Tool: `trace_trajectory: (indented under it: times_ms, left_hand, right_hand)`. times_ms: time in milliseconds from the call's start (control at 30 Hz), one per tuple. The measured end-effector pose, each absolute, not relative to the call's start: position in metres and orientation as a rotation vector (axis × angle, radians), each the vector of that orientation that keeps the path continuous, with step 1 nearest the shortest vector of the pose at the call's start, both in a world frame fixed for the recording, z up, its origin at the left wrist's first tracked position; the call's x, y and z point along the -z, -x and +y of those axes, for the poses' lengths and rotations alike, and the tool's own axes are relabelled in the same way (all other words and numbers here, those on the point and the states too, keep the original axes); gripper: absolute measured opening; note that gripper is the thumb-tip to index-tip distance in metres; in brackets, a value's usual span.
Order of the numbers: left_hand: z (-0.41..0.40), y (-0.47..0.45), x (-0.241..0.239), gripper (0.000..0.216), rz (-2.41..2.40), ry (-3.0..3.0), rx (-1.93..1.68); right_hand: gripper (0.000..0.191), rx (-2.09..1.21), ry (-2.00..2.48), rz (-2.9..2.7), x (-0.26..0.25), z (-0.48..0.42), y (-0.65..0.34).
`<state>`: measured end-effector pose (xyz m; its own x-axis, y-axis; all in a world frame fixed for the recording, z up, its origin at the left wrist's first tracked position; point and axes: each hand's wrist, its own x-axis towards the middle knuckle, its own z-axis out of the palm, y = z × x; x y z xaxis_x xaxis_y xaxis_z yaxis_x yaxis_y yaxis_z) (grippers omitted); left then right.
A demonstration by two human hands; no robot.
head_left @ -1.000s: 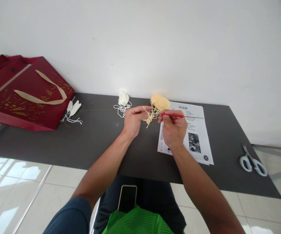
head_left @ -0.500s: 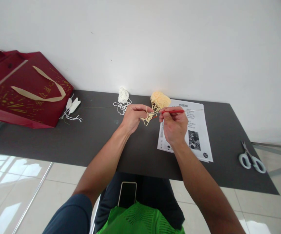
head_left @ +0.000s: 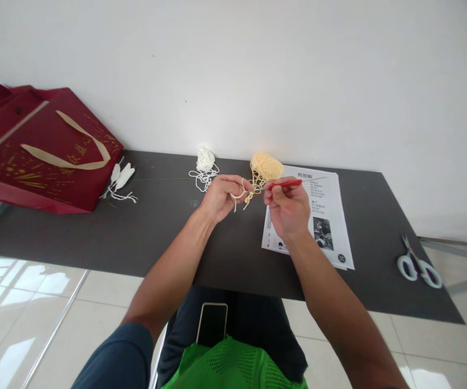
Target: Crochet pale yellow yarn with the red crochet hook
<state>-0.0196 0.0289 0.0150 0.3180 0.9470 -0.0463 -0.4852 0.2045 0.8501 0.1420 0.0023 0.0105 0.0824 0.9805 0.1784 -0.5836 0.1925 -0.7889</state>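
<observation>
My left hand (head_left: 220,195) is closed, pinching a loop of pale yellow yarn (head_left: 244,195) above the dark table (head_left: 144,232). My right hand (head_left: 288,208) is closed around a red-handled crochet hook (head_left: 288,184), whose tip points left into the yarn loop. The strand runs back to a yellow yarn ball (head_left: 266,165) lying on the table just behind my hands. The hands are a few centimetres apart.
A printed instruction sheet (head_left: 322,216) lies under my right hand. A white yarn bundle (head_left: 205,161) and white pieces (head_left: 122,178) sit further left, beside a red gift bag (head_left: 42,148). White-handled scissors (head_left: 417,265) lie far right. A phone (head_left: 212,323) rests on my lap.
The hook's handle has tilted up slightly and its tip has moved left toward my left hand. The yarn loop has gathered closer against my left fingers.
</observation>
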Motion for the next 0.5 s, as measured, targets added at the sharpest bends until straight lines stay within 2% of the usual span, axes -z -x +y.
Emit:
trace_trajectory:
  times_ms: [200,500]
  left_hand:
    - [0.026,0.013,-0.010,0.020,0.750,-1.003,-1.218]
    - [0.024,0.001,-0.002,0.016,0.902,-1.173,-1.359]
  right_hand:
    - [0.020,-1.454,0.667,-0.594,-0.004,0.006,-0.140]
    - [0.019,-1.429,0.693,-0.469,0.003,0.006,-0.131]
